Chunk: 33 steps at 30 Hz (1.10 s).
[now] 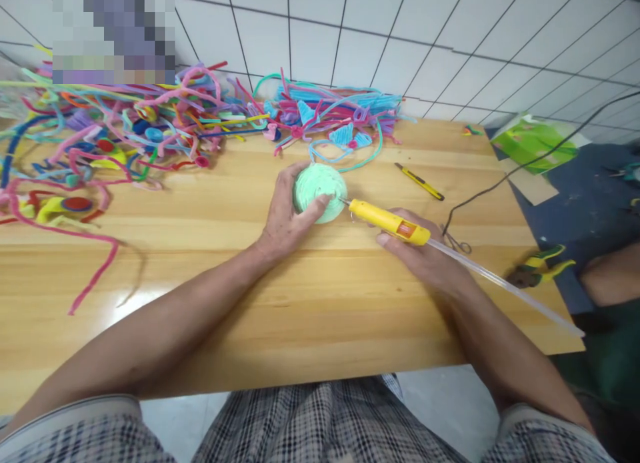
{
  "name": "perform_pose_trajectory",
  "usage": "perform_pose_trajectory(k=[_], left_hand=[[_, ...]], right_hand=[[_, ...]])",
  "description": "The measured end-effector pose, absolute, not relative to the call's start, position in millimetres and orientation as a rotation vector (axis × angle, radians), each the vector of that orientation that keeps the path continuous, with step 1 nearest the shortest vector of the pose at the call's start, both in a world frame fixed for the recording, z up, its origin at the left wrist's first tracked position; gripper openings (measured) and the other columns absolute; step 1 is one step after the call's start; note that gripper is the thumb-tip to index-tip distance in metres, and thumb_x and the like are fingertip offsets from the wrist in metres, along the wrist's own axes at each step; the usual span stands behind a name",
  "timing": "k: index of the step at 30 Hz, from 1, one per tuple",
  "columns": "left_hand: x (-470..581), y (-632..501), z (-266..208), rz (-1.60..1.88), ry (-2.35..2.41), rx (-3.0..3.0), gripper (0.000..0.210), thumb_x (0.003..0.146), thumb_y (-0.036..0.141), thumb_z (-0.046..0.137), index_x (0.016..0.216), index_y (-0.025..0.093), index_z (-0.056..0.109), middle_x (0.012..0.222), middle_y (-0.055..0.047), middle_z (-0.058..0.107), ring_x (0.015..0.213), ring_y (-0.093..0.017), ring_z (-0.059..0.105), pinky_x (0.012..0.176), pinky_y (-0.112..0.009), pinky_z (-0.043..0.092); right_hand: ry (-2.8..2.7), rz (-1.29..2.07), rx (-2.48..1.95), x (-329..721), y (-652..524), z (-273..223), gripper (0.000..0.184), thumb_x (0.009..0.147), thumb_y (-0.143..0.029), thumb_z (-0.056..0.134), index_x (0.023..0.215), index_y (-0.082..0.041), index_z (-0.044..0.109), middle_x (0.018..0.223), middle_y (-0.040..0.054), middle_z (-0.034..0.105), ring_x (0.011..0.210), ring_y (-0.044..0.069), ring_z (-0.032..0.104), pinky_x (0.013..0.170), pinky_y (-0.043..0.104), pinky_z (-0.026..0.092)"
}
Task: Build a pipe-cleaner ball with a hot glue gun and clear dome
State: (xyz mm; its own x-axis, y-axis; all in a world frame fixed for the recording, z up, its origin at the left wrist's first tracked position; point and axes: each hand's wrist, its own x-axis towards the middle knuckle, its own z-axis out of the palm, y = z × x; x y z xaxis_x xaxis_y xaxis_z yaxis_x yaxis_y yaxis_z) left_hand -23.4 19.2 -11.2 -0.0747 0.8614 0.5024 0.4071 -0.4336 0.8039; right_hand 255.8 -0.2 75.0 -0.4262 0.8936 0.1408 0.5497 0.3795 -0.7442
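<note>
My left hand (289,213) grips a round mint-green coil (320,183) that looks wound from fuzzy pipe cleaner, with the thumb lying across its face. From the right, my right hand (413,249) holds a yellow hot glue gun (383,219), its metal nozzle at the coil's right side near my left thumb. Whether the nozzle touches the coil I cannot tell. A long clear glue stick (505,286) sticks out of the gun's back end. Some fingers of my right hand are hidden behind the gun.
Tangled pipe cleaners (115,129) cover the table's left back, with a blue and pink bundle (345,106) beside them. A yellow utility knife (419,181), scissors (456,239) and yellow-green pliers (540,266) lie on the right. A black cord (525,169) crosses there. Part of a person (613,276) shows at the right edge.
</note>
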Motion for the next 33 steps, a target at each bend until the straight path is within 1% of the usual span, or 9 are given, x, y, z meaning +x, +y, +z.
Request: perform_pose_trajectory(k=[3,9,15,20,23,29,33], left_hand=[[-23.3,18.1,-9.9,1.506,1.362,1.811,0.072,0.102,0.077,0.064,0.151,0.027,0.049,0.149,-0.014,0.061,0.142,-0.034,0.061,0.125,-0.054,0.051],[-22.7,16.0,-7.0,1.49,1.352,1.87,0.071,0.103,0.075,0.064,0.152,0.027,0.048,0.152,-0.014,0.061,0.145,-0.034,0.06,0.128,-0.054,0.05],[-24.3,16.5,-5.5,1.447,1.357,1.903,0.072,0.104,0.076,0.061,0.154,0.026,0.047,0.153,-0.014,0.06,0.146,-0.033,0.06,0.128,-0.053,0.05],[-24.5,16.2,-4.4,1.442,1.344,1.891,0.07,0.104,0.075,0.063,0.154,0.028,0.048,0.153,-0.014,0.06,0.146,-0.034,0.06,0.128,-0.054,0.049],[-24.3,16.1,-3.6,1.437,1.342,1.886,0.071,0.104,0.075,0.062,0.153,0.027,0.048,0.153,-0.014,0.06,0.147,-0.034,0.059,0.129,-0.054,0.048],[-24.3,17.0,-3.8,1.44,1.34,1.901,0.07,0.104,0.076,0.062,0.153,0.027,0.048,0.152,-0.014,0.061,0.145,-0.034,0.06,0.128,-0.054,0.049],[-24.2,17.8,-5.2,1.442,1.348,1.895,0.071,0.103,0.077,0.061,0.153,0.028,0.048,0.152,-0.014,0.061,0.146,-0.034,0.06,0.129,-0.055,0.049]], right_hand=[[-2.101,0.889,-1.248,254.7,0.7,72.4,0.008,0.098,-0.035,0.071,0.099,-0.028,0.066,0.087,-0.0009,0.071,0.079,0.02,0.066,0.072,0.035,0.053],[-2.077,0.915,-1.239,250.8,0.5,69.0,0.01,0.098,-0.034,0.071,0.097,-0.028,0.063,0.087,-0.0019,0.069,0.079,0.019,0.065,0.073,0.035,0.051],[-2.111,0.848,-1.239,249.5,0.6,63.9,0.011,0.098,-0.038,0.072,0.101,-0.029,0.066,0.086,-0.0023,0.068,0.076,0.018,0.064,0.069,0.033,0.051],[-2.121,0.819,-1.235,249.6,-0.6,62.3,0.011,0.101,-0.038,0.071,0.106,-0.028,0.069,0.094,0.0001,0.073,0.082,0.019,0.067,0.074,0.034,0.054],[-2.112,0.824,-1.24,249.4,-1.0,63.0,0.01,0.102,-0.037,0.07,0.104,-0.027,0.069,0.091,0.0,0.071,0.081,0.019,0.066,0.075,0.035,0.054],[-2.118,0.84,-1.243,248.1,-1.7,65.4,0.012,0.102,-0.038,0.07,0.098,-0.028,0.065,0.085,-0.0014,0.066,0.077,0.018,0.062,0.072,0.034,0.052],[-2.118,0.844,-1.244,247.4,-2.1,65.7,0.011,0.103,-0.037,0.069,0.099,-0.028,0.065,0.087,-0.0013,0.066,0.078,0.018,0.062,0.073,0.034,0.052]])
